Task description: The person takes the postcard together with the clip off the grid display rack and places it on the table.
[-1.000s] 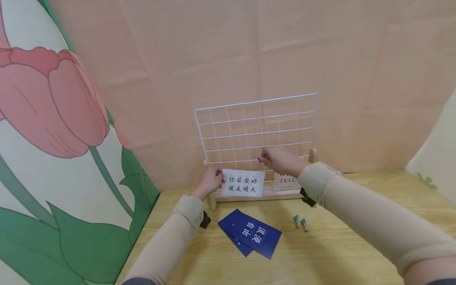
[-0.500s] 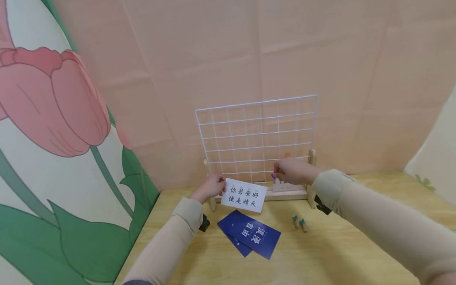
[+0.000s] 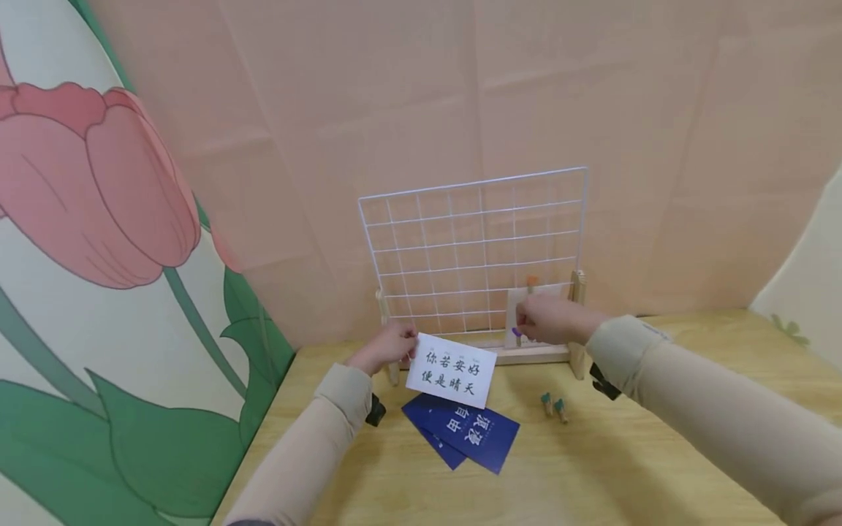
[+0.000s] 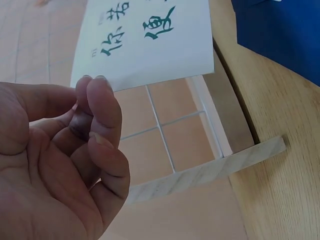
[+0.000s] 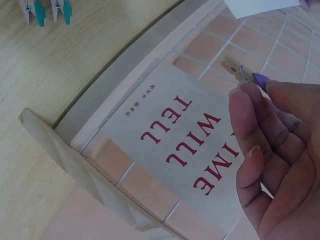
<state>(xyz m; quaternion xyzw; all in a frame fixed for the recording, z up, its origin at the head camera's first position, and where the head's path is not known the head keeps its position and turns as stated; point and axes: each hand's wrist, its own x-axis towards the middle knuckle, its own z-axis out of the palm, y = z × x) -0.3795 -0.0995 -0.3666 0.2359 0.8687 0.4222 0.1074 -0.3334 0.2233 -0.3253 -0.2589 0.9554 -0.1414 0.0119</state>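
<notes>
The white rectangular paper card has sunk lower, and I see its long axis sloping down rightward from the left hand pinching it, the right hand farther right, pinching a purple-tipped wooden clothespin.

The left hand has sunk a little, and the white card it holds now slants down to the right, covering the blue cards' top edge in the head view. The right hand has slid rightward and down with its purple clothespin, across the hung card, leaving that card's orange clip in sight.
</notes>
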